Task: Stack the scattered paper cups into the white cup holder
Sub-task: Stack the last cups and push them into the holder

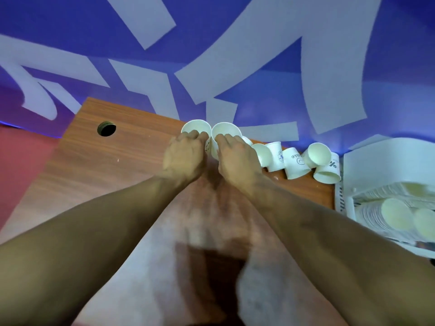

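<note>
Well left of the white cup holder [376, 165], the left hand [183, 156] clasps the left paper cup [196, 127] in its fingers and the right hand [237, 158] clasps the right paper cup [226, 131], probably to nest them first.

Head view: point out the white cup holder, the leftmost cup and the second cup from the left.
white cup holder [381, 161], head view, its bare white top wall
leftmost cup [197, 126], head view, inside of its open mouth
second cup [226, 130], head view, inside of its open mouth
</note>
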`<state>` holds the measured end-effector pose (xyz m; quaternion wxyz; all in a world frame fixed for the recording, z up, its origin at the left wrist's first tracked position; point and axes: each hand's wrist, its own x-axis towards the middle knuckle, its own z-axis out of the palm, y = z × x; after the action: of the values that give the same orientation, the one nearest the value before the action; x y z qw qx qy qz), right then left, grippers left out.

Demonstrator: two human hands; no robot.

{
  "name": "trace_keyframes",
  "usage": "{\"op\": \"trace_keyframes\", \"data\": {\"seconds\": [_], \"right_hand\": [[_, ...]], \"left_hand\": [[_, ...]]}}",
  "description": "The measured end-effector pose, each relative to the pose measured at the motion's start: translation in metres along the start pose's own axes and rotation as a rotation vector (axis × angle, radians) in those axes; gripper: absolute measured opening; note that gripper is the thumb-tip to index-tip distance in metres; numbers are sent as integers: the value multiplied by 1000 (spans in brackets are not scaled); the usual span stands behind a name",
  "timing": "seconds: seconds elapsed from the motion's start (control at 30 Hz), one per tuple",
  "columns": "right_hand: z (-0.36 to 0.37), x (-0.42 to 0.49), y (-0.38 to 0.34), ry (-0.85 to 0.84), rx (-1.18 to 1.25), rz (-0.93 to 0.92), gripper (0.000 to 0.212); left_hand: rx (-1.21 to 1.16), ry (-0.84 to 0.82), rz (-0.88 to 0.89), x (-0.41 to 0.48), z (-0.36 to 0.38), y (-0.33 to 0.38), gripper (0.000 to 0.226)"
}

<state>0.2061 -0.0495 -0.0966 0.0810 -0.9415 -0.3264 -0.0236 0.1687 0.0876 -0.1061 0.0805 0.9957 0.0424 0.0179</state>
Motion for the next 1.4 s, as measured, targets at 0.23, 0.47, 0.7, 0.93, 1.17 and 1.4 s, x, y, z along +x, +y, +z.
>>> {"op": "trace_keyframes", "data": {"seconds": [0.23,0.47,0.7,0.93,1.17,1.4], "right_hand": [[-44,-59,13,239,-80,-7,12],[-87,-121,48,283,-182,46,17],[-125,-176,90,325,-203,118,23],[-155,-226,146,398,-273,190,16],[-179,-282,207,419,-331,274,15],[-190,-321,263,393,-315,355,19]], "left_hand": [[85,93,90,-39,-36,41,15],[121,153,161,-65,-61,107,14],[138,209,268,-73,-75,180,17],[104,249,396,-74,-84,264,16],[69,249,522,-72,-77,351,11],[33,295,583,-66,-66,420,16]]}}
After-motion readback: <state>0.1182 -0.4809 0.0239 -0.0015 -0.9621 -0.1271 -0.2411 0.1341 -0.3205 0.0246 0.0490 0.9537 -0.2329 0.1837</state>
